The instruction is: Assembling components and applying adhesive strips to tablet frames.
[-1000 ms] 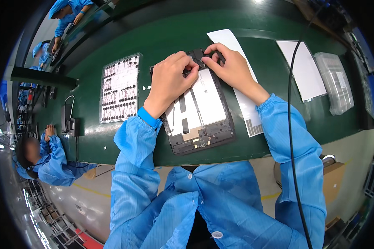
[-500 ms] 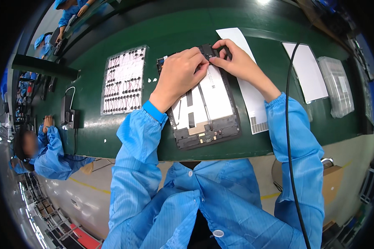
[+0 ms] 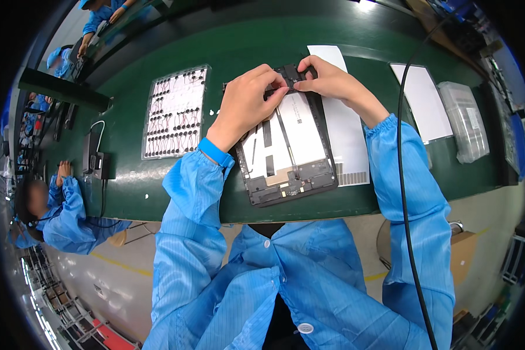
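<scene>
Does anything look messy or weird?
A little: a tiny white scrap lies loose on the glossy green table, near its front edge, like litter. The flat black rectangular device has its insides showing, but I see no clear damage.

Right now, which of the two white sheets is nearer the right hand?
The long sheet beside the opened tablet, with a grey grid; the other sheet lies farther right.
</scene>
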A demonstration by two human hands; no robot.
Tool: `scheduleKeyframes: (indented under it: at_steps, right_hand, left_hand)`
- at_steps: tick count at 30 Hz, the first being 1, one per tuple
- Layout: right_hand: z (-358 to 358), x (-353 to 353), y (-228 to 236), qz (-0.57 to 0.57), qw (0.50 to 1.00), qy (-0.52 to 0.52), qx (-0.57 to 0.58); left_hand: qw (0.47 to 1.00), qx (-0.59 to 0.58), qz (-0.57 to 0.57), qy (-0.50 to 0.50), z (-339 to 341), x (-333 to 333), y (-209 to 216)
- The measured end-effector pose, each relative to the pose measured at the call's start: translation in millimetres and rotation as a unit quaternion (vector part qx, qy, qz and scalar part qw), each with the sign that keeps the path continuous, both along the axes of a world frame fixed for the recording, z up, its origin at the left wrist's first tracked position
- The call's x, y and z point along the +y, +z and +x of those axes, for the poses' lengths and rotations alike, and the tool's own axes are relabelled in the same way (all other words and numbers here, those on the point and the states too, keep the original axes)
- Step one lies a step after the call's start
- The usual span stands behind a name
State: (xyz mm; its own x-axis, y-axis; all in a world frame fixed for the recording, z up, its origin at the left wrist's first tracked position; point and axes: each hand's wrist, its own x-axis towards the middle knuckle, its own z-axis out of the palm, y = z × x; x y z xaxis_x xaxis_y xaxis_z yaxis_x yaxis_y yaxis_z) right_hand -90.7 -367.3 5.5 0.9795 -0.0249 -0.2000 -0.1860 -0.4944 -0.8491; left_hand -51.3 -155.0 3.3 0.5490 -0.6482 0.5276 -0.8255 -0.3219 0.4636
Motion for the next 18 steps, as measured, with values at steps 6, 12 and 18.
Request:
scheduleKeyframes:
  at_steps: [6,12,18]
  right_hand:
    - [-0.6,-7.6,-14.6,-0.043,0.998,0.02,-0.049]
    - [-61.7,21.9,7.3,-0.188,0.961,-0.079,-0.186]
    - [-106.7,29.3,3.8,-0.248,0.939,-0.04,-0.233]
  left_hand:
    - [0.999,0.032,0.01,0.015,5.2,-7.8,-0.8]
    - [0.999,-0.014,0.02,0.036,14.1,-11.6,-7.8]
    - [0.993,-0.069,-0.092,-0.005,-17.5,35.9,2.7]
